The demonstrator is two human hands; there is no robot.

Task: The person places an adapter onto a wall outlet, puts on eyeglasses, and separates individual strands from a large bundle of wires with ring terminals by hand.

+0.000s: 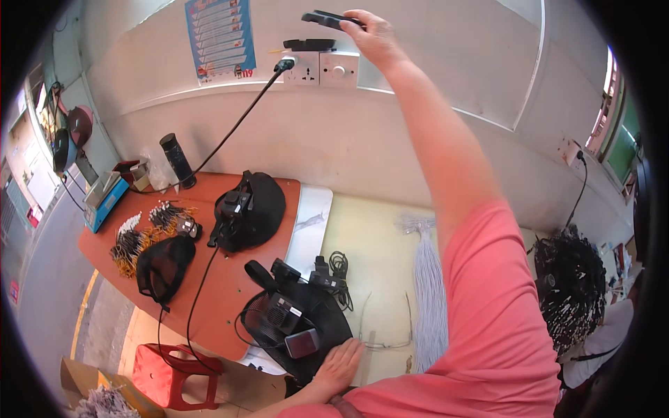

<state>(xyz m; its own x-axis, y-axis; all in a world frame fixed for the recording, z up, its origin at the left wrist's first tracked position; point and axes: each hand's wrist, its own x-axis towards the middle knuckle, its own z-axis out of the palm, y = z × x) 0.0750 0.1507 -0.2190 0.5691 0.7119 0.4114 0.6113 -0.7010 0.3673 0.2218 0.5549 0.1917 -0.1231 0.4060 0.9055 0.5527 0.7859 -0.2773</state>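
A slim black object is up at the wall, pinched in the person's right hand.
From where I'm standing, that right arm is at full stretch, thumb and fingers closed on one end of the piece, which sticks out leftward over a black tray-like piece above the wall socket. I'd call this step a lift or a placing, though I can't tell which; moving it calls for a firm pinch and clearance from the tray-like piece. Down below, the left hand lies flat, fingers extended, at the edge of a black cap carrying small devices; I can't tell whether it presses. Eyeglasses lie nearby on the pale counter, beside a bundle of pale wires.
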